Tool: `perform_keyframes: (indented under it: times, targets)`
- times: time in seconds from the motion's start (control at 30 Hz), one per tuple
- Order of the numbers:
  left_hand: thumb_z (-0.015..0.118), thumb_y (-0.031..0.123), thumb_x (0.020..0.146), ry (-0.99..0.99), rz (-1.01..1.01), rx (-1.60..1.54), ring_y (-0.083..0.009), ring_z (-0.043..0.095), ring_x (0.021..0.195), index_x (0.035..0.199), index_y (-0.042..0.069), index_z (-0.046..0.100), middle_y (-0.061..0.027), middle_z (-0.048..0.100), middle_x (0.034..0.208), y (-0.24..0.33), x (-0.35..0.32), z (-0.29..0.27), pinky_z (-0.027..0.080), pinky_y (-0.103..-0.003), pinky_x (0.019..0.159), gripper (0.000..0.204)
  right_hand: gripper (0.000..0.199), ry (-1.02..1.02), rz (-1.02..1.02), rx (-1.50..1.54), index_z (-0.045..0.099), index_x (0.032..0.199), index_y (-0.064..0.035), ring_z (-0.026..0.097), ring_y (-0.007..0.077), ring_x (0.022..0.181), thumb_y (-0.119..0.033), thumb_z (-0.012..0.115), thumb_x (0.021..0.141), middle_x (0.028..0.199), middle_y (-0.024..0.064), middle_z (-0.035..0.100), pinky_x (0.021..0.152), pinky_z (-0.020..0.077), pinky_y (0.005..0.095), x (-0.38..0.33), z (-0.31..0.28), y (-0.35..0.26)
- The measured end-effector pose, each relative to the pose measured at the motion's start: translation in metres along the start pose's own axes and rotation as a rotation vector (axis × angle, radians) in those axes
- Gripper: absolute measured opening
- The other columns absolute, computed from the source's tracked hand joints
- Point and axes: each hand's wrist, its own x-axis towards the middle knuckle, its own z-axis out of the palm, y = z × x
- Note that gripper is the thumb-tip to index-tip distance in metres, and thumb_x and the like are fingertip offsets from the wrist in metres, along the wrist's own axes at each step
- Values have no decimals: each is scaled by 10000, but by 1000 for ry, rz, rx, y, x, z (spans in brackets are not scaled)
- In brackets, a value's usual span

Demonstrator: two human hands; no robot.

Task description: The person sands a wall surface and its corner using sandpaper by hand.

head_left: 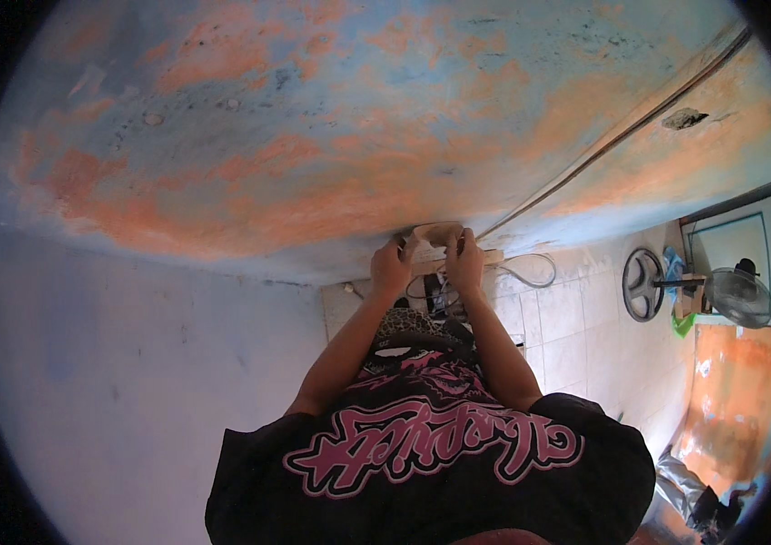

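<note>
Both of my forearms reach forward to a bent tan sheet, paper-like (438, 231), close to the patchy blue and orange wall (313, 173). My left hand (391, 271) pinches its left end, and my right hand (464, 266) grips the right end. Between the hands the sheet bows in a curve, with a paler inner side showing. Its exact kind is too small to make out. Just below it a light wooden strip (493, 257) shows partly, the rest hidden behind my hands.
A cable (603, 150) runs slantwise along the wall, near a rough hole (684, 119). A thin wire loop (544, 283) hangs over the pale tiled floor (576, 318). At the right, a fan with a round black base (642, 285) lies tipped by a pale door (749, 241).
</note>
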Motion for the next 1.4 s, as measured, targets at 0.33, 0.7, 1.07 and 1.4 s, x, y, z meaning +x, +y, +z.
perform_keyframes:
  times: [0.33, 0.7, 1.07, 1.4]
  targets:
    - [393, 362, 843, -305, -723, -882, -211, 585, 596, 820, -3, 507, -128, 585, 692, -29, 12, 28, 474, -308, 481, 383, 181, -457, 788, 808, 509, 772, 51, 494, 160, 452, -50, 364, 732, 657, 129, 563, 408, 395, 224, 26, 25, -1]
    - [372, 263, 846, -310, -852, -1325, -170, 483, 480, 830, 41, 485, -109, 538, 626, 19, 18, 1, 363, -288, 396, 250, 139, -82, 829, 872, 449, 674, -18, 370, 119, 378, -97, 364, 750, 525, 59, 438, 332, 305, 240, 25, 12, -38]
    - [394, 234, 840, -348, -967, -1420, -110, 354, 409, 744, 48, 490, -31, 444, 548, 11, 24, 22, 296, -243, 370, 230, 102, -201, 971, 902, 439, 686, -28, 358, 94, 397, -90, 397, 755, 552, 46, 428, 336, 269, 228, 35, 10, -7]
    - [393, 216, 833, -289, -916, -1531, -109, 375, 405, 693, 72, 474, -31, 441, 522, 28, 25, 18, 286, -241, 349, 217, 87, -301, 957, 969, 428, 708, -39, 345, 107, 439, -90, 390, 767, 580, 40, 416, 382, 275, 233, 43, -13, -23]
